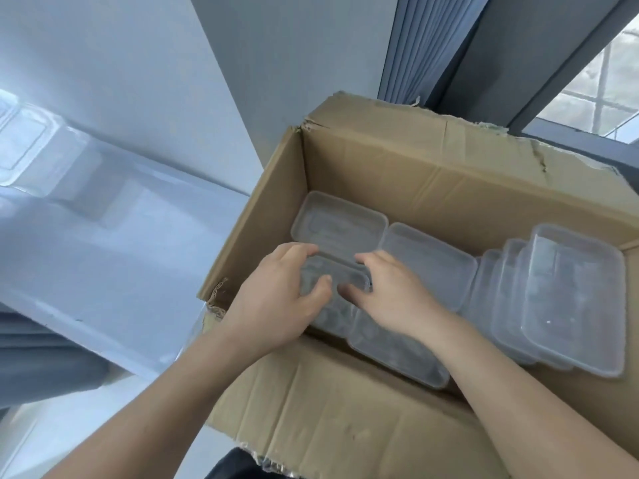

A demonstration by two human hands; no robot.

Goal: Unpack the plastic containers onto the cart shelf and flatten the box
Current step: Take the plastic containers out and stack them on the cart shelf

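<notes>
The cardboard box (380, 160) is open-topped, with stacked containers (570, 299) crowding its right end. Left hand (276, 302) and right hand (394, 292), fingers curled, grip one clear container (340, 271) near the left wall.

One wide-angle camera sits on the person's head and looks forward and steeply down into an open cardboard box (380, 174), near enough that the box fills the middle and right of the frame. Both forearms run up from the bottom edge; the left hand (276, 299) and right hand (390, 295) meet on a plastic container (345, 276) just below centre. The view is tilted: the wall (103, 63) and curtain (425, 46) lean across the top, the window (601, 81) sits in the upper right corner, and the far left is blurred
</notes>
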